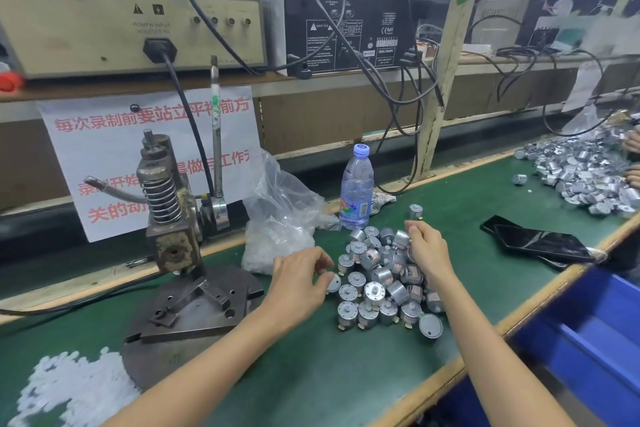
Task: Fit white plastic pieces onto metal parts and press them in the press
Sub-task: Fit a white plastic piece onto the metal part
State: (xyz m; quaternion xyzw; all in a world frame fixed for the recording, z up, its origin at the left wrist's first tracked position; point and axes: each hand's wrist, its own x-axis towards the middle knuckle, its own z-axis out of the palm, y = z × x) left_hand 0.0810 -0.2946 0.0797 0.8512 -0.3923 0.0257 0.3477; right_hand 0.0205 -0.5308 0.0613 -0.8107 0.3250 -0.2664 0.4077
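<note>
Left hand (298, 274): pinches one motor can (333, 282), a smooth silver cylinder, at the left edge of the motor pile (377, 284).
Right hand (429, 248): fingers curled round a second can (401, 238) on the pile's far side.
White plastic pieces (69, 388): loose heap on the green mat (311, 374), beside the press (173, 218).

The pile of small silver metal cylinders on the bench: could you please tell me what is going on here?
A person is picking parts from the pile of small silver metal cylinders on the green mat. The left hand pinches one cylinder at the pile's left edge; the right hand grips another cylinder at its far side. The rusty grey hand press stands untouched on the left, with white plastic pieces heaped nearby.
</note>
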